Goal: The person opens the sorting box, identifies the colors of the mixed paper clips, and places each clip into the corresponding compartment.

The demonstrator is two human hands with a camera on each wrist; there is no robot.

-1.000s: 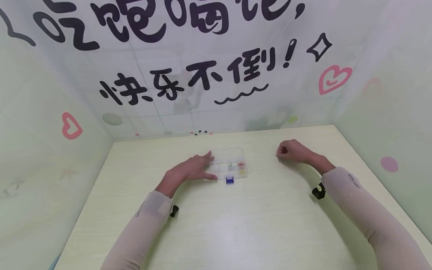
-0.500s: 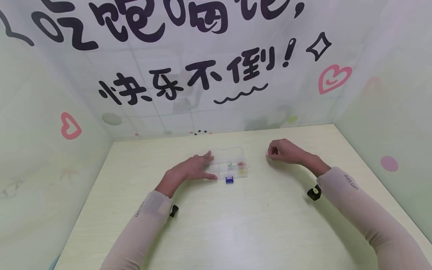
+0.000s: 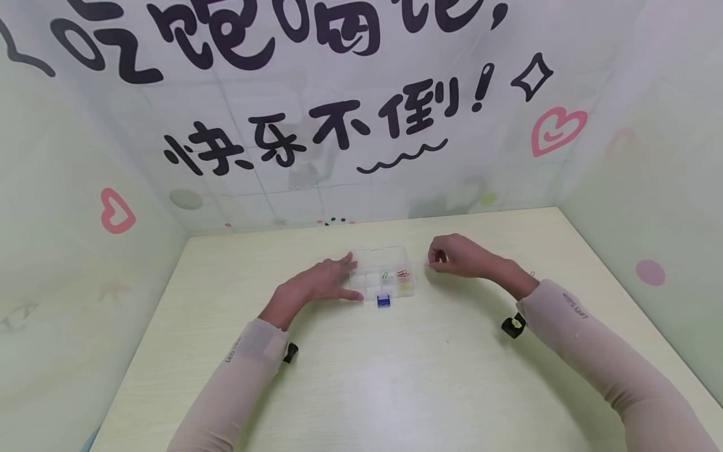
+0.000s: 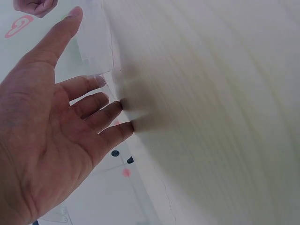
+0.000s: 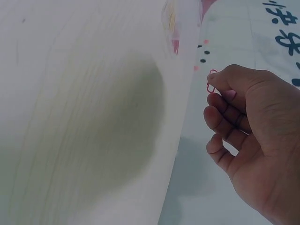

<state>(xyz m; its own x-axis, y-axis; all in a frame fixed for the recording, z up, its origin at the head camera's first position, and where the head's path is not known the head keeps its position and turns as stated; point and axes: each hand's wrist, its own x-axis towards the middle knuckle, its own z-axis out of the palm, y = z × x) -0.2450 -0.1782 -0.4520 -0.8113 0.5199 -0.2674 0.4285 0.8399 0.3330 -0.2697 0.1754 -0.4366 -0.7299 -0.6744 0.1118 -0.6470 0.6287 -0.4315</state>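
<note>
A clear plastic compartment box (image 3: 373,290) stands on the table with its lid (image 3: 380,257) raised open at the back and a blue latch (image 3: 383,301) in front. Green paper clips (image 3: 385,276), red paper clips (image 3: 403,274) and something yellow (image 3: 405,286) lie in separate right-hand compartments. Spread along the box's left side is my left hand (image 3: 323,280), thumb at the front corner and fingers farther back. To the right of the box, in the air, my right hand (image 3: 462,256) pinches a red paper clip (image 5: 209,86) between thumb and forefinger, clearest in the right wrist view.
Another small clip (image 3: 532,274) lies on the pale wooden table (image 3: 384,376) beyond my right forearm. Printed walls enclose the table at the back and both sides. A black wrist mount (image 3: 513,326) hangs under my right wrist.
My right hand has moved left toward the box with the pinched paper clip, uncovering a clip on the table behind it. My left hand has stayed beside the box.
</note>
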